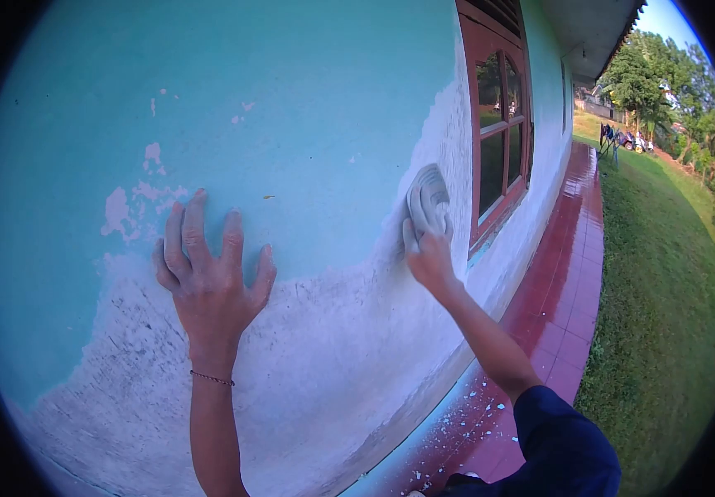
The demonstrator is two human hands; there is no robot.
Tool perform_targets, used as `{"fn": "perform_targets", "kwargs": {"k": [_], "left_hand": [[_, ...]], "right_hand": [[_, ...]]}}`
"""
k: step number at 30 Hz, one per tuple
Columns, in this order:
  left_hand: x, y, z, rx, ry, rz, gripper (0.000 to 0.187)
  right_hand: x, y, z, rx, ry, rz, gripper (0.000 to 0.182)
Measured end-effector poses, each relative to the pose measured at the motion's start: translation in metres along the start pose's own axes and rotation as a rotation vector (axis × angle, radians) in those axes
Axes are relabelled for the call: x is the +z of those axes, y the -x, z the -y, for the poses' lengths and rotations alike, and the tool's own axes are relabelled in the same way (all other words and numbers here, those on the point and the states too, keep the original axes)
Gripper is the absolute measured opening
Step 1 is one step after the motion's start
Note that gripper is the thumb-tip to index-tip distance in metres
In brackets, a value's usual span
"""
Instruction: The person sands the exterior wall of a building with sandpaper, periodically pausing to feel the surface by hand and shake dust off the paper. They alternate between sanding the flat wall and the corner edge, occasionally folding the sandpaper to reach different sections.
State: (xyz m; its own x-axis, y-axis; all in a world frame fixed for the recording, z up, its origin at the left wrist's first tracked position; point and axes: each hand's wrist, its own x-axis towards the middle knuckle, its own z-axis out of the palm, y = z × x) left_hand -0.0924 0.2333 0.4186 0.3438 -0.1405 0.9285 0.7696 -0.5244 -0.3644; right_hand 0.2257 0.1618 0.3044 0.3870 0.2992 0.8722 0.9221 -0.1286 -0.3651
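Observation:
My left hand (212, 269) is spread on the wall (308, 108), fingers apart and holding nothing. It lies near the ragged border between the turquoise paint and the bare whitish surface below. Further right, my right hand (430, 248) presses a grey, dusty, curved sheet that looks like sandpaper (429, 184) against the wall. That sheet sits on the paint border, just left of the window (500, 116). Its underside is hidden against the wall. Small chipped patches (138, 203) show in the paint above my left hand.
A red tiled walkway (552, 323) runs along the wall's foot, with paint flakes (478, 422) scattered on its near part. Grass (664, 331) borders it on the right. Brown framing surrounds the window. Trees and parked vehicles (635, 142) stand far off.

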Motion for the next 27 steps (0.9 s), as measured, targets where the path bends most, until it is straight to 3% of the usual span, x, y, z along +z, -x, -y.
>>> {"fn": "perform_targets", "kwargs": {"k": [2,3,5,6,7,8,9,11,13,15,18,19,20,23,25,26,27], "left_hand": [[0.0,0.0,-0.001,-0.018,-0.001,-0.015,0.044],[0.0,0.0,-0.001,-0.017,-0.006,-0.019,0.044],[-0.001,0.0,0.001,-0.013,-0.005,-0.023,0.044],[-0.001,0.0,0.0,-0.013,0.004,-0.02,0.045],[0.0,-0.001,-0.001,-0.012,0.005,-0.023,0.045],[0.001,-0.001,0.0,-0.011,0.008,-0.021,0.045],[0.0,0.0,0.0,-0.007,0.008,-0.015,0.045],[0.0,0.0,0.001,-0.001,-0.008,-0.014,0.043],[-0.001,0.0,0.001,-0.004,-0.007,-0.018,0.042],[-0.001,0.0,0.001,-0.02,0.002,-0.034,0.042],[0.0,0.0,0.001,-0.022,-0.009,-0.045,0.043],[-0.001,0.0,0.003,-0.007,-0.002,-0.038,0.044],[-0.001,0.001,0.003,0.0,0.007,-0.028,0.045],[0.0,0.002,0.001,-0.006,0.016,-0.019,0.043],[-0.001,0.001,0.003,-0.01,0.002,-0.025,0.041],[-0.001,0.002,0.003,-0.009,0.003,-0.022,0.041],[-0.001,0.001,0.002,-0.01,0.004,-0.026,0.04]], "right_hand": [[0.008,0.071,0.028,-0.049,0.051,0.146,0.067],[0.006,0.057,0.027,0.006,0.001,0.121,0.066],[0.002,0.003,0.014,0.149,-0.104,0.065,0.065],[0.0,-0.045,-0.006,0.222,-0.312,-0.042,0.058],[-0.006,-0.099,-0.036,0.342,-0.414,0.02,0.055],[-0.017,-0.135,-0.045,0.354,-0.321,-0.099,0.057],[-0.03,-0.16,-0.056,0.439,-0.342,0.007,0.06],[-0.033,-0.133,-0.043,0.397,-0.493,0.065,0.06],[-0.002,-0.049,-0.024,0.128,-0.311,0.017,0.063],[0.015,0.047,0.014,-0.019,-0.058,0.102,0.066],[0.007,0.044,0.018,0.016,-0.003,0.166,0.066],[-0.01,-0.002,0.018,0.166,-0.123,0.192,0.065],[-0.001,-0.053,-0.017,0.112,-0.335,0.011,0.06],[-0.044,-0.174,-0.04,0.475,-0.344,0.067,0.067],[-0.038,-0.157,-0.031,0.469,-0.322,0.042,0.065],[-0.024,-0.121,-0.019,0.293,-0.442,-0.014,0.061],[0.0,-0.078,-0.021,0.206,-0.279,-0.007,0.058]]}}
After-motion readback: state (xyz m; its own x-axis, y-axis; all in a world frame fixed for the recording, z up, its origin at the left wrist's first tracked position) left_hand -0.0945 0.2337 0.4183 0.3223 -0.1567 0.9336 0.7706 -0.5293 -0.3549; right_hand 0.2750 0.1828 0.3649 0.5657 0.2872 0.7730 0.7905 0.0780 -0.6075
